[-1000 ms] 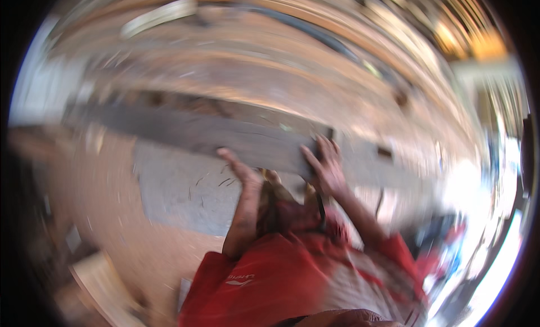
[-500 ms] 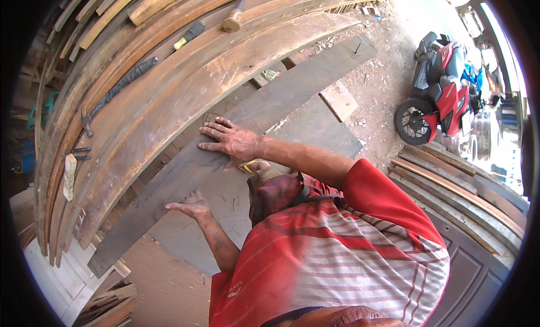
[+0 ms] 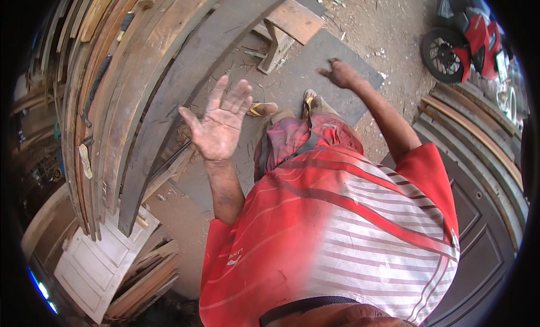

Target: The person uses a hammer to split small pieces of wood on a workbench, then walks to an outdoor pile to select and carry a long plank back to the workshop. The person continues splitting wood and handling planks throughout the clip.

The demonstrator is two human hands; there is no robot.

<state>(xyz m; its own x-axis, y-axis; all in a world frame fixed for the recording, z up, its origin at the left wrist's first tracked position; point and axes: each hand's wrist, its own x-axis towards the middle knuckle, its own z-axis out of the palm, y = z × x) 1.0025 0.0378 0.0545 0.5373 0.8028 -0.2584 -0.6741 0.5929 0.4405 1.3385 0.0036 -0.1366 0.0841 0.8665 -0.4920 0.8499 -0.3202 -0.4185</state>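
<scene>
My left hand (image 3: 219, 124) is raised with its palm showing and fingers spread, holding nothing. Beside it, a long dark grey plank (image 3: 169, 102) runs from the top of the view down to the lower left, along a stack of brown boards (image 3: 121, 96). The hand appears just off the plank's near edge. Out to the right, above a grey sheet on the ground (image 3: 315, 59), hangs my right hand (image 3: 340, 75). Motion blurs it somewhat; its thumb and fingers look apart, with nothing seen in them.
On the boards lie a hammer with a dark wrapped handle (image 3: 97, 85), a brush (image 3: 125, 26) and a pale wood piece (image 3: 85, 161). A small wooden bench (image 3: 295, 20) stands ahead. White panel door (image 3: 101, 265), lower left; red motorbike (image 3: 478, 40), upper right; stacked planks (image 3: 472, 130), right.
My right hand has left the plank's face and swung out to the right. My left hand has lifted from the plank's lower edge, palm up. The view has turned; the plank now lies nearer the boards.
</scene>
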